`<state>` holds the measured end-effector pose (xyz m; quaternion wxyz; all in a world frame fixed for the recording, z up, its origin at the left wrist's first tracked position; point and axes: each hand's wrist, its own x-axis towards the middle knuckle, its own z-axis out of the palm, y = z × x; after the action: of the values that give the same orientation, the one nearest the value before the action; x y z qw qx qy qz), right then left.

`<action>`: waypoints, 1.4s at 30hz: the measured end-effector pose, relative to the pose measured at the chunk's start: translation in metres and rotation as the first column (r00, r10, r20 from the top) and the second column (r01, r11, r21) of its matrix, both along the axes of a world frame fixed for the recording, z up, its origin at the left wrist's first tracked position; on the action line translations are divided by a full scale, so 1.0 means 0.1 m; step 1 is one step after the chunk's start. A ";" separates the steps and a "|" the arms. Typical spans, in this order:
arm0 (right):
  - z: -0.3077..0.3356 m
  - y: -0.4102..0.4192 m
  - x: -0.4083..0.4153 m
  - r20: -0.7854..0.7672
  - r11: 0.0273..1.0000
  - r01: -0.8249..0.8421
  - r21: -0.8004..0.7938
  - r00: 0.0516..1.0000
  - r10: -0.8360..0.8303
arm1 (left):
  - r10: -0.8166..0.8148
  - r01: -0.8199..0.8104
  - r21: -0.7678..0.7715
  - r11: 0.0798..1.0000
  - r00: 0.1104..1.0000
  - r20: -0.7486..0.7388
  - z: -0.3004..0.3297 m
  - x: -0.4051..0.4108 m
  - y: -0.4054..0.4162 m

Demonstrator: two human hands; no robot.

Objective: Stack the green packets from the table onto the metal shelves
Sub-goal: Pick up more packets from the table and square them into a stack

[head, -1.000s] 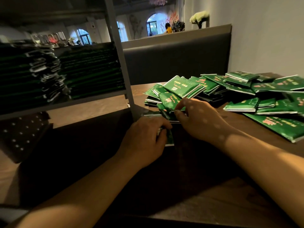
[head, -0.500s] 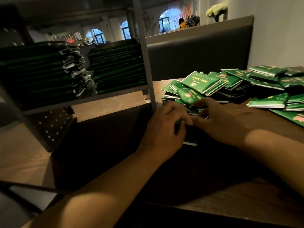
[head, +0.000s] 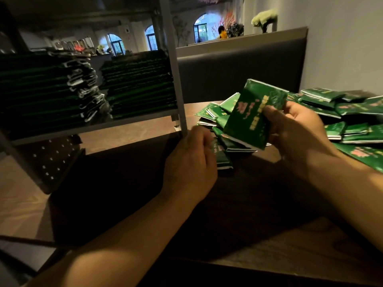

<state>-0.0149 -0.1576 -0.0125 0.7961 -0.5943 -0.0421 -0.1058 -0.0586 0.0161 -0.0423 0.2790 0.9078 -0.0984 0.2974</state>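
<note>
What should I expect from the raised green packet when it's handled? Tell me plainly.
Probably light: the right hand lifts the raised green packet by one edge. Likely soft, not rigid: its wrapper looks creased. Possibly slippery: the film is glossy, and the loose packets on the table lie slid askew.

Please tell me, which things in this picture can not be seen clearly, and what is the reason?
- Head view: print on the lifted green foil packet in the right hand is motion-blurred, unreadable.
- Left hand: its fingertips and what they hold are hidden behind its back.
- Dark green packet stacks on the grey metal shelf: too dim to count.
- Loose green packet pile: cut by the right edge.
</note>
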 end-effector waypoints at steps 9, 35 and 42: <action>-0.09 -0.05 0.04 -0.062 0.999 0.020 -0.047 0.998 -0.023 | 0.248 -0.157 0.538 0.828 0.963 -0.101 0.03 -0.06 -0.09; -0.14 0.03 -0.02 -0.314 0.930 -0.345 -0.125 0.903 0.293 | 0.125 -0.120 0.038 0.992 0.908 -0.400 -0.04 0.08 0.04; -0.19 0.12 0.01 -0.279 0.898 -0.204 -0.390 0.955 0.096 | 0.010 -0.076 -0.209 0.975 0.955 -0.298 -0.04 0.09 0.06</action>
<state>-0.0141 -0.1459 -0.0320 0.6563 -0.7532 -0.0076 0.0444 -0.0493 0.0224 -0.0458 0.3820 0.9077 -0.0026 0.1737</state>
